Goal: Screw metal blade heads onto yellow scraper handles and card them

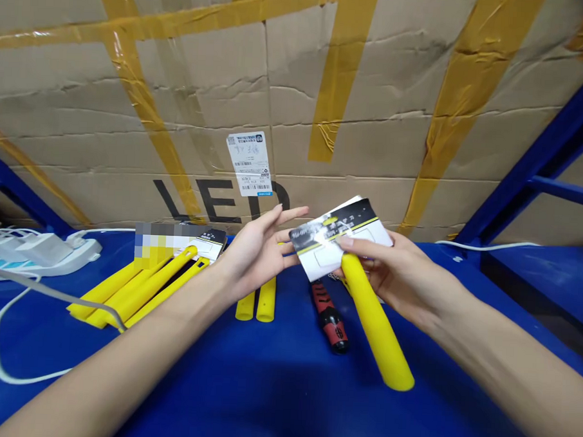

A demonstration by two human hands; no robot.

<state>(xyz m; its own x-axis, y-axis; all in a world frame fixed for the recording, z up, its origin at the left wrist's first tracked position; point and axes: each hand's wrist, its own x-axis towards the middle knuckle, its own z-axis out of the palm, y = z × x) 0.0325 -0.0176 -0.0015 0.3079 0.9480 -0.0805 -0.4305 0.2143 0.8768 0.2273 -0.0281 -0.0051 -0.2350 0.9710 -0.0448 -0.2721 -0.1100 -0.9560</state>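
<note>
So your right hand (405, 268) had a good pinch on the printed card (318, 261), thumb across the front and fingers tucked behind. The yellow tube (378, 325) was with it, top end against the card just below your thumb, the rest slanting down toward you and to the right. Couldn't tell whether its bottom end touched the blue table (274, 398) or hung just over it.

Your left hand (256, 249) wasn't gripping anything: palm turned up, fingers spread, tips right by the card's left edge. Contact there, no idea, the card covered them.

The red-and-black tool (333, 320) lay on the table below the card, just left of that tube. Two short yellow tube ends (266, 307) poked out under your left hand, side by side. Over past your left forearm sat a bunch of yellow tubes (148, 283) with cards at their far ends, partly blurred out, and the white power strip (84, 254) was further left. Behind it all stood a big taped cardboard box (398, 88) marked "LED", with a shipping label (250, 164) stuck on.
</note>
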